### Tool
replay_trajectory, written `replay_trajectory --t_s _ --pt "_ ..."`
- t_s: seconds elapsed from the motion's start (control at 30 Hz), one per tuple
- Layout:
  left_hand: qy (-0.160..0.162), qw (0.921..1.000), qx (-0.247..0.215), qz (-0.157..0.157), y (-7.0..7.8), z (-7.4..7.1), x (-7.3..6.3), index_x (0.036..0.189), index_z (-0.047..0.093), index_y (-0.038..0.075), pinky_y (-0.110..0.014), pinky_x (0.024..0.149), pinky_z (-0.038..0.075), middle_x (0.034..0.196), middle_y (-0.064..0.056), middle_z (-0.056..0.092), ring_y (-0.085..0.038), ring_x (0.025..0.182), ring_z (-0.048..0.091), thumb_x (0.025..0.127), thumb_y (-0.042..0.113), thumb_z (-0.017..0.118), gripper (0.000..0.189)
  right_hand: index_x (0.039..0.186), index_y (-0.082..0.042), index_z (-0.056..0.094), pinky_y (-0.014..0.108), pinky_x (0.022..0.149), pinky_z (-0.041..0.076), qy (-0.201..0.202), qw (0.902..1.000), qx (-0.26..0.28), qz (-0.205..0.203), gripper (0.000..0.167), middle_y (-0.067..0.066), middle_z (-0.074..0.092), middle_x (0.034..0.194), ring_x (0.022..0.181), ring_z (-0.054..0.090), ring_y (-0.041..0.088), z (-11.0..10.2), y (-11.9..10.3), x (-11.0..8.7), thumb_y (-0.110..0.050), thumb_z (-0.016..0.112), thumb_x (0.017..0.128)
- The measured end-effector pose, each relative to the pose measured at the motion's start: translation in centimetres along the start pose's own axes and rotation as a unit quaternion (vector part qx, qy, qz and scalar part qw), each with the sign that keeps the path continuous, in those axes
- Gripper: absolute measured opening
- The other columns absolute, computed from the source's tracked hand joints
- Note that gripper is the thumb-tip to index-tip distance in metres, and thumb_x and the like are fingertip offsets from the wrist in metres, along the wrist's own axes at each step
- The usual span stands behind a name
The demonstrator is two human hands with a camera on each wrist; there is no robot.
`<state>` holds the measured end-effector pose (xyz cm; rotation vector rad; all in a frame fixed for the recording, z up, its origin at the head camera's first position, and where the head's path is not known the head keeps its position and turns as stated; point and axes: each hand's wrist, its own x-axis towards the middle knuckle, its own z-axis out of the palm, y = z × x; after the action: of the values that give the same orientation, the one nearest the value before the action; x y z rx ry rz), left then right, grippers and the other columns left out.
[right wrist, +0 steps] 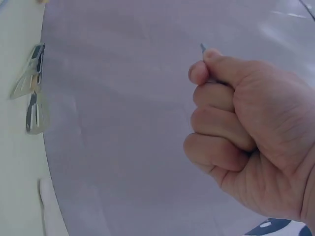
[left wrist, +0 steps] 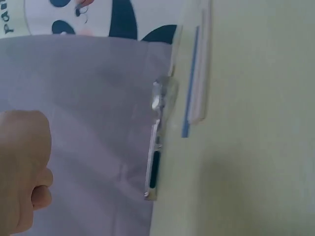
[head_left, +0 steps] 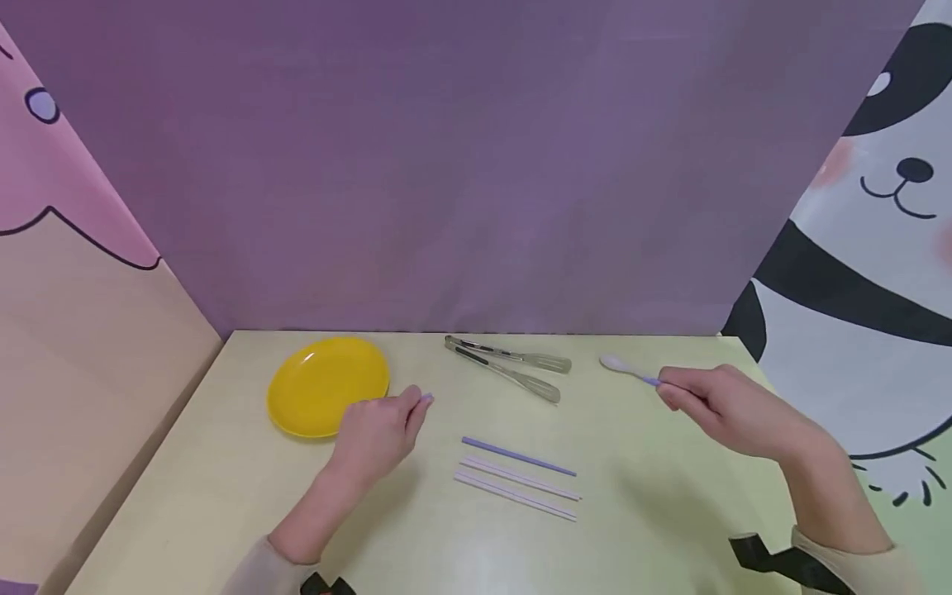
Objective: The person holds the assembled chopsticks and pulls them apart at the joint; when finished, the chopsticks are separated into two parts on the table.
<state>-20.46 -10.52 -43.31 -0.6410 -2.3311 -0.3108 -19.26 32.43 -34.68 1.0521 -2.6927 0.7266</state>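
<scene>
My left hand [head_left: 379,431] is over the table just right of the yellow plate [head_left: 327,384], its thumb and finger pinching a small purple piece [head_left: 426,397]. In the left wrist view the curled left hand [left wrist: 24,167] hides that piece. On the other side, my right hand [head_left: 725,406] pinches a thin purple-blue piece [right wrist: 202,47] between thumb and forefinger, the other fingers curled into the palm. Only its tip shows, so I cannot tell its kind. A pale spoon [head_left: 614,363] lies on the table, its handle end overlapped by the right fingertips in the head view.
Metal tongs [head_left: 513,368] with flat slotted ends lie spread near the back edge. In front of them, a purple chopstick [head_left: 518,456] and several pale pink chopsticks [head_left: 516,494] lie side by side. A purple wall [head_left: 476,165] rises behind the table.
</scene>
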Motion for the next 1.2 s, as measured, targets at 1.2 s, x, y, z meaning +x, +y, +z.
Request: replay_trajectory --t_s 1.2 --pt "-0.234 0.9629 -0.135 -0.002 -3.0 5.9 -0.6 0.118 0.081 0.006 -0.027 0.078 0.054 0.092 -0.003 0.059 -0.015 0.083 0.054 0.096 0.006 0.077 0.023 0.09 -0.014 0.067 0.026 0.066 0.047 -0.045 0.994 -0.054 0.084 0.018 -0.013 0.057 0.079 0.072 0.049 0.0 9.2 5.3 -0.5 0.003 0.072 0.092"
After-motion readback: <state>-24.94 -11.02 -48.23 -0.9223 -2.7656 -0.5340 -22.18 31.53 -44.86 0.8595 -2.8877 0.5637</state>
